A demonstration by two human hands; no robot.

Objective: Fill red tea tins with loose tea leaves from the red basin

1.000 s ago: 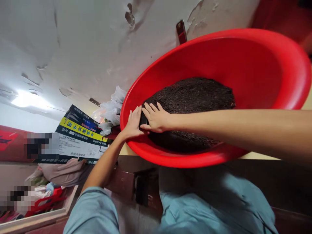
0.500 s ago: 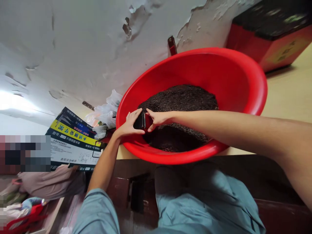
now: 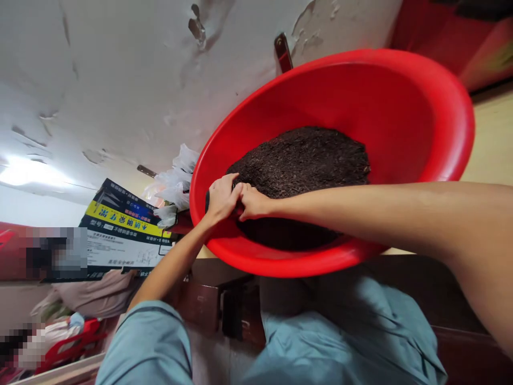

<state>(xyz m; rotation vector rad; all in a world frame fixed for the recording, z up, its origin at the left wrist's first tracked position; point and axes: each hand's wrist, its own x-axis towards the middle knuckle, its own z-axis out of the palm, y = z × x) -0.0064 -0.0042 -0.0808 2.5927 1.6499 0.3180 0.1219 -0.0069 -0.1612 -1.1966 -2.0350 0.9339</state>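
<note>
A wide red basin (image 3: 401, 101) holds a heap of dark, dry, shredded leaf-like material (image 3: 304, 160). At the basin's left side, my left hand (image 3: 221, 198) is closed around a small black-and-red box (image 3: 207, 201). Most of that box is hidden by my fingers; a dark edge shows left of the hand. Pressed against its other side is my right hand (image 3: 253, 202), with fingers curled and touching the left hand. Both hands are over the near left edge of the heap.
A red box (image 3: 476, 48) stands behind the basin at the right. White plastic bags (image 3: 180, 176) and a printed carton (image 3: 124, 230) are to the left. The pale tabletop (image 3: 495, 139) shows at right. Another person (image 3: 92, 294) is at lower left, near a red chair (image 3: 76, 342).
My hands have closed in around the small box, which was plainly visible between them before. The view has shifted, so the basin looks larger and the red box is further out of frame.
</note>
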